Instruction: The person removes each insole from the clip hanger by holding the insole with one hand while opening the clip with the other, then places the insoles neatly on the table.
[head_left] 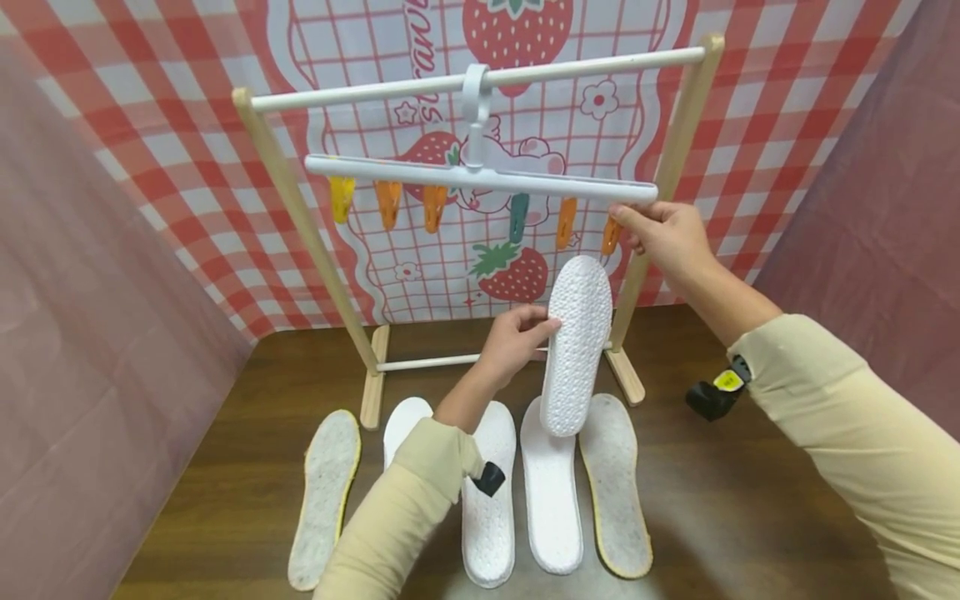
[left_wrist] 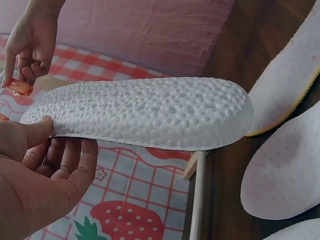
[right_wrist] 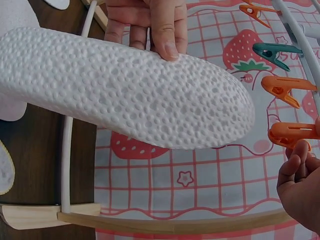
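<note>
A white insole (head_left: 576, 346) with a pebbled surface is held up in front of the rack, toe end upward. My left hand (head_left: 517, 343) pinches its left edge, thumb on the pebbled face and fingers behind, as the left wrist view shows. With my right hand (head_left: 671, 237) I grip the rightmost orange clip (head_left: 611, 237) under the white hanger bar (head_left: 480, 177). The insole's top end is below that clip and apart from it. In the right wrist view the gripped orange clip (right_wrist: 294, 131) hangs beside another orange clip (right_wrist: 287, 86) and a green clip (right_wrist: 277, 51).
A wooden rack (head_left: 300, 225) with a white top rod (head_left: 592, 67) bears the hanger by its hook (head_left: 475, 92). Other clips, including a yellow clip (head_left: 342, 200), hang along the bar. Below on the brown table lie white insoles (head_left: 551, 500) and grey insoles (head_left: 325, 500).
</note>
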